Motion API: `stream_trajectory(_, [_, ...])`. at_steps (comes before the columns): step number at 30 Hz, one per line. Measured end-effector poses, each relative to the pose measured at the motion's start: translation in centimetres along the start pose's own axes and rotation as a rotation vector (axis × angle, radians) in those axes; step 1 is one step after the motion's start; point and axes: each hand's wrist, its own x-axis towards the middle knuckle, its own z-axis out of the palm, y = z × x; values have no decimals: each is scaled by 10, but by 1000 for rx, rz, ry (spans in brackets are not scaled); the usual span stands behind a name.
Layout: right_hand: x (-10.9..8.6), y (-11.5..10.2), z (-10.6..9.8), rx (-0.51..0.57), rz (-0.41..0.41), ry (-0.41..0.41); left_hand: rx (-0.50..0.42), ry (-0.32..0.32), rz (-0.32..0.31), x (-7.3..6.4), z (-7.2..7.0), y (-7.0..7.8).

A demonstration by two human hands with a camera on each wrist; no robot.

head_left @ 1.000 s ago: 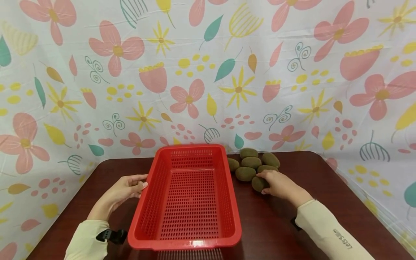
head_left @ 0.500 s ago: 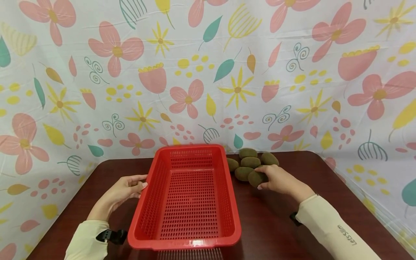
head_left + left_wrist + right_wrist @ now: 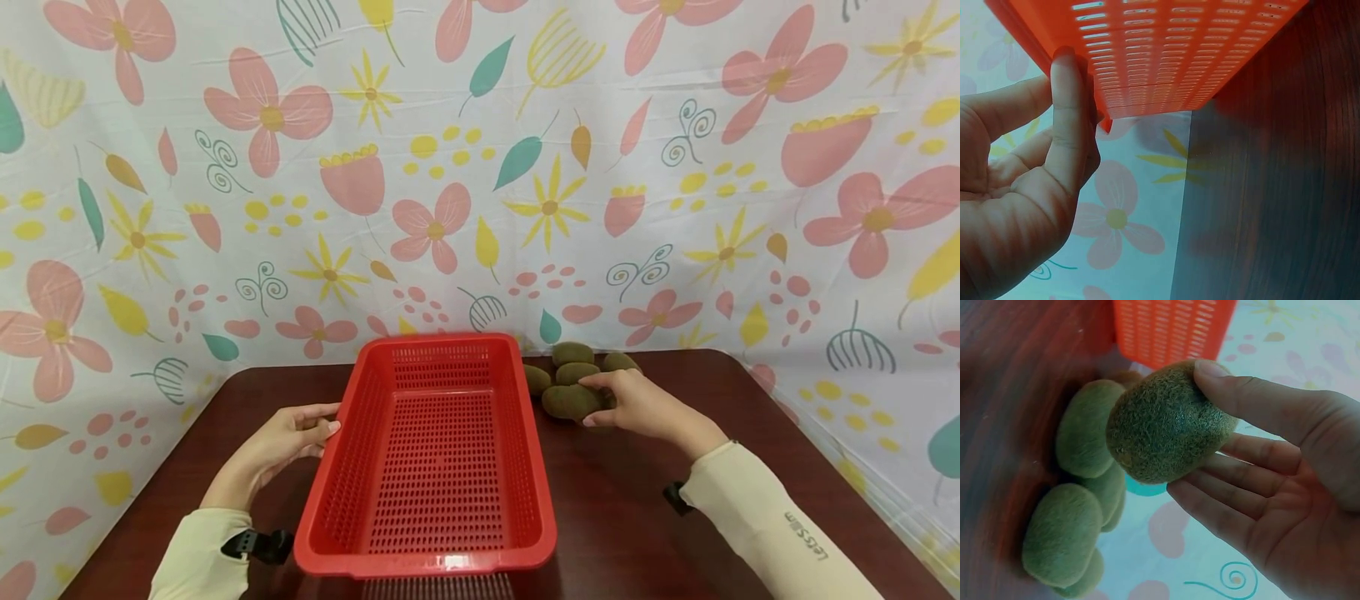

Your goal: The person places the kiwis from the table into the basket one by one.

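My left hand (image 3: 277, 442) pinches the left rim of a red plastic basket (image 3: 536, 467), with thumb and fingers on the edge. In the left wrist view the basket's slotted wall (image 3: 1147, 62) rises above that hand. My right hand (image 3: 637, 404) holds a brown fuzzy kiwi (image 3: 1169, 425), thumb over it and fingers underneath. From the head, this kiwi overlaps another in the pile and is partly covered by the fingers. Several more kiwis (image 3: 573, 353) lie close together right of the basket's far end; the right wrist view shows kiwis (image 3: 1090, 428) beyond the held one.
A dark reddish-brown table (image 3: 622, 517) carries everything. Behind it and along its sides hangs a white cloth (image 3: 480, 208) printed with flowers and leaves. The basket's tall right wall stands between its inside and the kiwis.
My right hand has moved a little left with the kiwi from the front right of the pile, towards the basket. The left hand and the basket have stayed in place.
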Motion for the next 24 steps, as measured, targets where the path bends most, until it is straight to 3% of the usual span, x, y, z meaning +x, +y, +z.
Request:
stream_trajectory(12, [12, -23, -18, 20, -44, 70, -21, -5, -1, 0, -1, -1])
stream_trajectory(24, [34, -53, -36, 115, -41, 19, -39, -1, -11, -1, 1, 0])
